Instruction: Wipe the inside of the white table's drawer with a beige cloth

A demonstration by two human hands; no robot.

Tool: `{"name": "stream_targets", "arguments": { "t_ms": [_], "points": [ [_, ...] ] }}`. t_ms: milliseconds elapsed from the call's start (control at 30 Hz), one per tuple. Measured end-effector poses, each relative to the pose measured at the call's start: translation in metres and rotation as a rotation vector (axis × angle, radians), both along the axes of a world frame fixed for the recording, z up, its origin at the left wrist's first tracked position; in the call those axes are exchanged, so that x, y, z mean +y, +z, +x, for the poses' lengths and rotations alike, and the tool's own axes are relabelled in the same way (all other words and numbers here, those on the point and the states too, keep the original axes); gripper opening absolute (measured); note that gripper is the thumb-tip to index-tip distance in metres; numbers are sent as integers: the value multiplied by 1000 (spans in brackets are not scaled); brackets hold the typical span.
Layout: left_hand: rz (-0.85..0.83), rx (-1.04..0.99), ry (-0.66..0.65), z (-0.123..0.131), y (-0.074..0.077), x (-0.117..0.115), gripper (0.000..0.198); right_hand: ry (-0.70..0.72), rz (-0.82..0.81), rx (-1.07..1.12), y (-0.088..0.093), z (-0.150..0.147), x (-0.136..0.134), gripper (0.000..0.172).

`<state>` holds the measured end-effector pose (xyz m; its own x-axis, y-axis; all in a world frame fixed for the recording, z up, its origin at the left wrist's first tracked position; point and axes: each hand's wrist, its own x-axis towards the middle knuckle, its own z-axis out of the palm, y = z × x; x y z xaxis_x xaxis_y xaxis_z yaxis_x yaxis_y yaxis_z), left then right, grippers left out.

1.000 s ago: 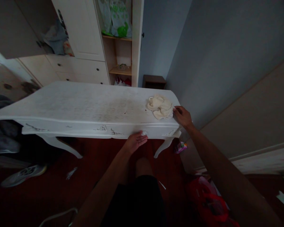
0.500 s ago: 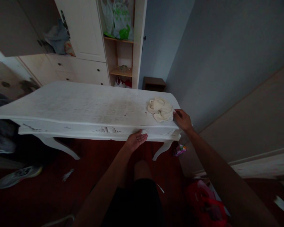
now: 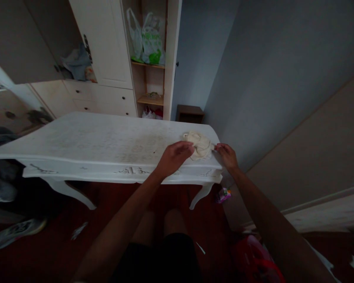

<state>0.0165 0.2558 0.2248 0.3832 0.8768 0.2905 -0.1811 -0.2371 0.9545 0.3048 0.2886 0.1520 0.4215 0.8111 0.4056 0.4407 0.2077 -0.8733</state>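
Observation:
A crumpled cream cloth (image 3: 201, 144) lies near the right end of a white table (image 3: 106, 133) whose top has grey smudges. My left hand (image 3: 177, 156) is over the front part of the tabletop, its fingertips at the cloth's left side, curled together; whether they grip the fabric is hard to see. At the cloth's right edge, my right hand (image 3: 226, 154) pinches a small corner of it between thumb and finger.
Behind the table stands a white cabinet (image 3: 106, 51) with open doors and plastic bags (image 3: 152, 43) on a shelf. A grey wall (image 3: 265, 78) runs along the right. A red bag (image 3: 253, 255), a pink box (image 3: 223, 195) and a shoe (image 3: 16, 232) are on the floor.
My left hand has moved up from the drawer front to the cloth's left side, and its fingers have curled. My right hand stays by the cloth's right edge. The view has tilted slightly upward.

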Motion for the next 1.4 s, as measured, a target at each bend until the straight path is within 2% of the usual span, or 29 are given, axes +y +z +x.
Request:
{"name": "stream_targets", "arguments": {
  "t_ms": [67, 133, 267, 333, 433, 533, 667, 800, 900, 967, 1067, 1233, 1400],
  "points": [
    [203, 106, 55, 18, 18, 25, 58, 8, 15, 104, 1, 0, -1, 42],
    [331, 226, 71, 38, 24, 49, 79, 3, 42, 181, 2, -1, -1, 41],
    [293, 506, 79, 77, 12, 80, 118, -23, 84, 205, 4, -1, -5, 36],
    [249, 606, 68, 90, 2, 86, 121, -24, 66, 190, 6, -1, -7, 40],
    [205, 647, 60, 95, -10, 85, 101, -13, 34, 214, 8, -1, -11, 46],
    [233, 615, 144, 80, -18, 70, 78, -5, 45, 249, 9, -2, -14, 49],
    [328, 572, 299, 28, -34, 21, 66, -2, 60, 263, 5, 0, -14, 49],
    [307, 498, 613, -44, -70, -41, 61, -1, 47, 242, 2, 0, -13, 48],
    [314, 566, 813, -91, -104, -68, 58, 4, 59, 243, 2, -1, -13, 48],
    [300, 617, 891, -111, -123, -71, 55, -7, 53, 228, 2, -2, -14, 47],
    [354, 716, 941, -122, -141, -56, 52, -22, 41, 166, 2, -2, -14, 48],
    [388, 951, 940, -118, -157, -21, 33, -62, 22, 82, 3, -3, -15, 50],
    [340, 975, 1012, -104, -167, -20, 38, -62, 20, 28, 3, -2, -14, 48]
  ]
}}
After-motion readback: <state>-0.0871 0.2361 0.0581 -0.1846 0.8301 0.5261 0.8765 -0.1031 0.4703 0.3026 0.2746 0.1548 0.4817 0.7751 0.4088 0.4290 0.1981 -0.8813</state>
